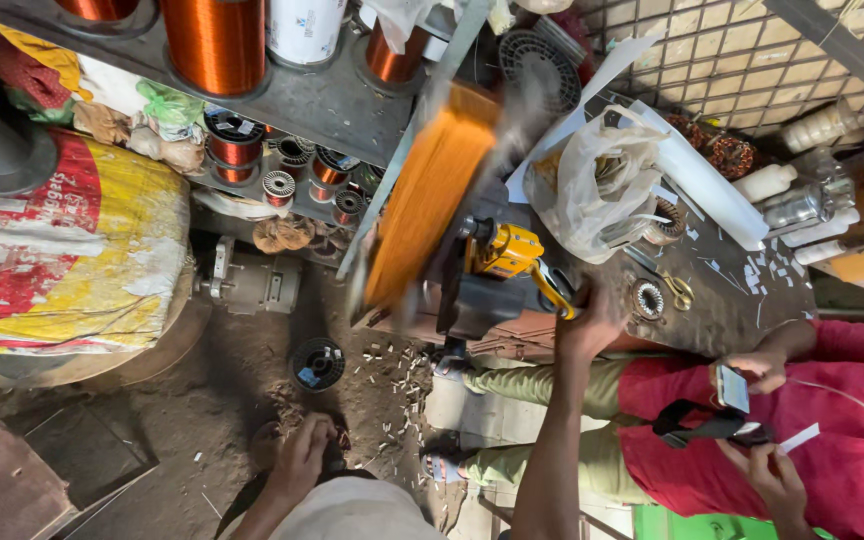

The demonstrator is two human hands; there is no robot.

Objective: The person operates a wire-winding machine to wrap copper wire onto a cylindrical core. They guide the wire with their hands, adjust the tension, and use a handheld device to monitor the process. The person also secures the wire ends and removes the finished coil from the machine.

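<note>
My right hand (588,322) reaches up and grips the yellow crank handle (552,292) of a yellow winding machine (504,252) fixed at the edge of a workbench (722,310). A large orange copper-wire coil (430,190) on the machine is blurred with motion. My left hand (300,452) is low near the dirt floor, fingers curled over a dark object that I cannot make out; whether it holds it is unclear.
Another person in a red shirt (852,420) sits at the right, holding a phone (732,387) and a paper strip. Copper wire spools (214,42) stand on shelves. A plastic bag (597,180), stator cores, a small motor (247,280) and a printed sack (62,250) surround the spot.
</note>
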